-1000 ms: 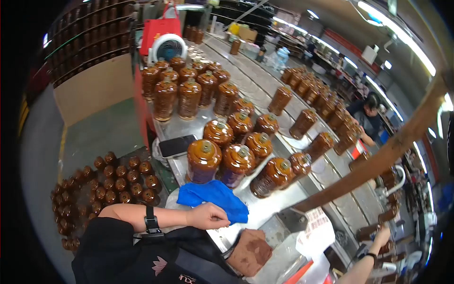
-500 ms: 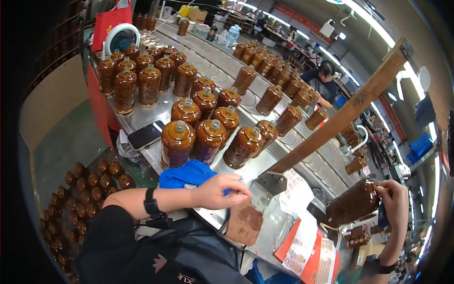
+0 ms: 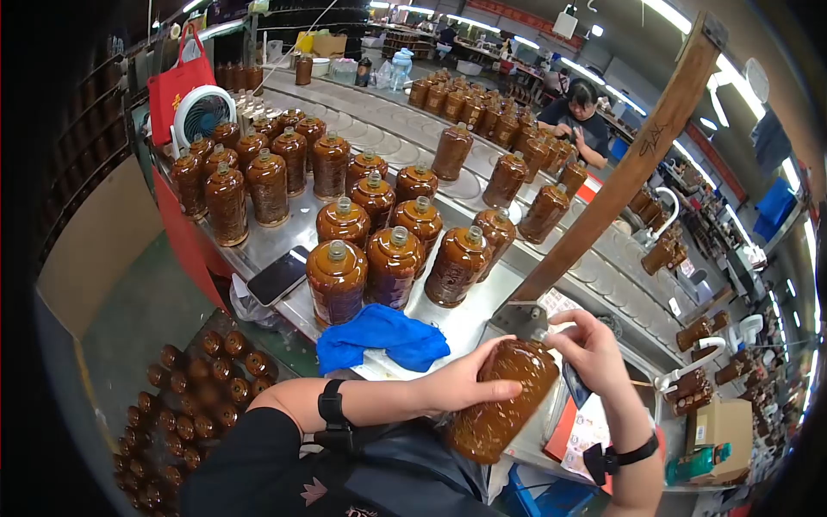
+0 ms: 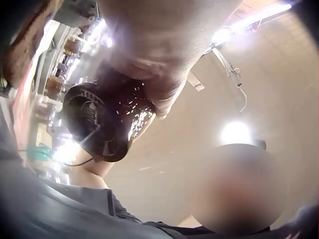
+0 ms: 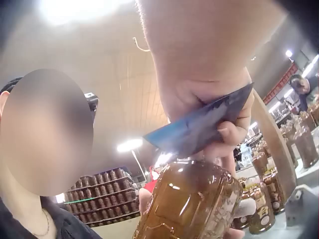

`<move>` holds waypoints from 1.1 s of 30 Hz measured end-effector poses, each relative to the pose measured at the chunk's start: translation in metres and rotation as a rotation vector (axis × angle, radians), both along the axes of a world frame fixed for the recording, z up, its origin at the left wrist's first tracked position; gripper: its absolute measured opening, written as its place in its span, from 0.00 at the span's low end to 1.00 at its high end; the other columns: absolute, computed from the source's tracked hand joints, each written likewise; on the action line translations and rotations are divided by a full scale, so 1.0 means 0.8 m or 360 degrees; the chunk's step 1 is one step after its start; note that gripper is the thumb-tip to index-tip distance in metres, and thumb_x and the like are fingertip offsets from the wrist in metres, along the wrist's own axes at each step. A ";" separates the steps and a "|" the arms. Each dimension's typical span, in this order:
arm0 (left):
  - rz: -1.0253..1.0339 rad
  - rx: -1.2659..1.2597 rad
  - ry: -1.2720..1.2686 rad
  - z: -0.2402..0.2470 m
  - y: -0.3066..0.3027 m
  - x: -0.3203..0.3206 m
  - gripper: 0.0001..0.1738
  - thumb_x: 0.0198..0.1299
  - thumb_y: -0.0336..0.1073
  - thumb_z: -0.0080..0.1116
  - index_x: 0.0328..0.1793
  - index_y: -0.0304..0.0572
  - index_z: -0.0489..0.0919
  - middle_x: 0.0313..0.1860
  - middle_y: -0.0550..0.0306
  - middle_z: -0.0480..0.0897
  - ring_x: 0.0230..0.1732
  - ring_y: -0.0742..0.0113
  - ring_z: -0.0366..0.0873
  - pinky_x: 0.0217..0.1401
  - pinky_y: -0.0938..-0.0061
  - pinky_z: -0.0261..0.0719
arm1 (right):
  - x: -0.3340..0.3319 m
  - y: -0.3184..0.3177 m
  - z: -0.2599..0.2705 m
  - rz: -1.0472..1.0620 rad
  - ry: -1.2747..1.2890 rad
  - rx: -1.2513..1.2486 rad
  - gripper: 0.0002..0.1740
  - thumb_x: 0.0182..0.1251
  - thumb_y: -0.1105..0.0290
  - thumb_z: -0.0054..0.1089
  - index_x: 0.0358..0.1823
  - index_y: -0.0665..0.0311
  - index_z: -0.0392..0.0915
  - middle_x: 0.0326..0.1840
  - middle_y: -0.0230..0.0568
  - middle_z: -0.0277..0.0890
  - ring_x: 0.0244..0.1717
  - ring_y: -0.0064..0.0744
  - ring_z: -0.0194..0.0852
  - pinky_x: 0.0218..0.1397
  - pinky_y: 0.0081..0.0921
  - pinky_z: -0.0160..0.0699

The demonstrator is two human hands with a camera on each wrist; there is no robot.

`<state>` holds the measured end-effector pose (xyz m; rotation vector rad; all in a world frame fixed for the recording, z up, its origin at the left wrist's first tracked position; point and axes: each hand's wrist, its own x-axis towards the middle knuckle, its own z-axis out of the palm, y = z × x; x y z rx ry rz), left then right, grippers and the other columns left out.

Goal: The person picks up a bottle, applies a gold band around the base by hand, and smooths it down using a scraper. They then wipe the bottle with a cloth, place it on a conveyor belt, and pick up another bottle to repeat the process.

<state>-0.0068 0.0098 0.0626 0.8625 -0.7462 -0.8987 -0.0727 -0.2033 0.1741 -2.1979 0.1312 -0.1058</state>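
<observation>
An amber glass bottle [image 3: 502, 401] is held tilted in front of the body, its neck up and to the right. My left hand [image 3: 472, 379] grips its side, thumb across the glass. My right hand [image 3: 593, 349] pinches the neck. In the right wrist view a dark blue flat piece [image 5: 199, 124] lies against the right palm, just above the bottle [image 5: 192, 199]. The left wrist view shows the bottle's base [image 4: 94, 119] below the left hand [image 4: 144, 64].
Several amber bottles [image 3: 337, 280] stand on the metal table, with a blue cloth [image 3: 383, 336] and a phone [image 3: 278, 276] near its edge. A wooden post [image 3: 620, 172] rises right of them. More bottles [image 3: 185, 414] stand low at left; a person [image 3: 575, 121] works across the conveyor.
My right hand has brought the bottle from the far right to the front of the body. My left hand, empty before, has taken hold of its side.
</observation>
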 end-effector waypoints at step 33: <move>0.0237 0.0679 -0.1423 -0.035 0.008 0.029 0.77 0.47 0.52 0.83 0.87 0.31 0.34 0.78 0.28 0.61 0.74 0.35 0.67 0.77 0.55 0.66 | -0.045 0.002 -0.186 -0.0329 -0.0093 0.0824 0.49 0.72 0.68 0.69 0.85 0.65 0.46 0.44 0.39 0.85 0.32 0.14 0.76 0.40 0.16 0.74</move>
